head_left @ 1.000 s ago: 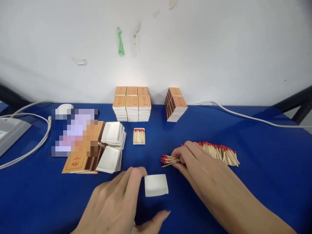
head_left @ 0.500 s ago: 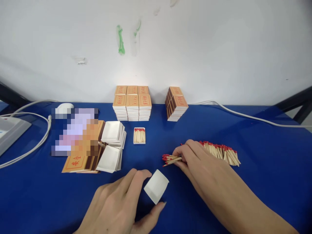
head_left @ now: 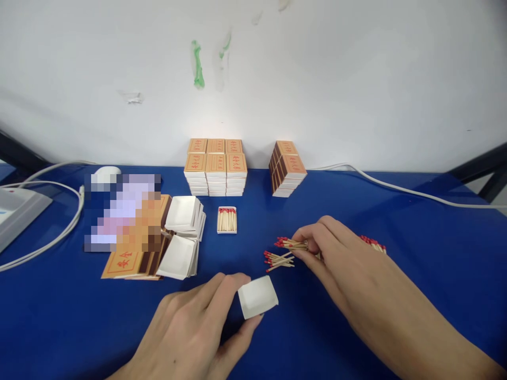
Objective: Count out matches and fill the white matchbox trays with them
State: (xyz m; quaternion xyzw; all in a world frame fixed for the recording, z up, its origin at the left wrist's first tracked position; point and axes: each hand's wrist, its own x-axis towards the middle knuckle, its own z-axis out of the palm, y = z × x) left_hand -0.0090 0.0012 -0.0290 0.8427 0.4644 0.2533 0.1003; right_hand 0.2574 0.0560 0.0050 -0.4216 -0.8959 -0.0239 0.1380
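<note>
Between thumb and fingers, my left hand (head_left: 198,322) grips a white matchbox tray (head_left: 258,297) that has nothing in it. My right hand (head_left: 336,269) is pinched round a small bundle of matches (head_left: 291,243), red heads pointing left. Just below that bundle a few loose matches (head_left: 279,260) lie on the blue table. Behind my right hand a larger pile of matches (head_left: 372,243) is mostly hidden. A tray filled with matches (head_left: 227,220) lies farther back, its red heads toward the wall.
White trays (head_left: 176,256) are stacked beside flat matchbox sleeves (head_left: 122,261) on the left. Closed matchboxes (head_left: 216,166) stand in stacks along the wall, with another stack (head_left: 287,169) to their right. A white mouse (head_left: 108,173) and cables (head_left: 396,191) lie near the back.
My right hand has lifted a bundle of matches slightly up and to the right, leaving a few on the table. In my left hand the white tray has turned more level.
</note>
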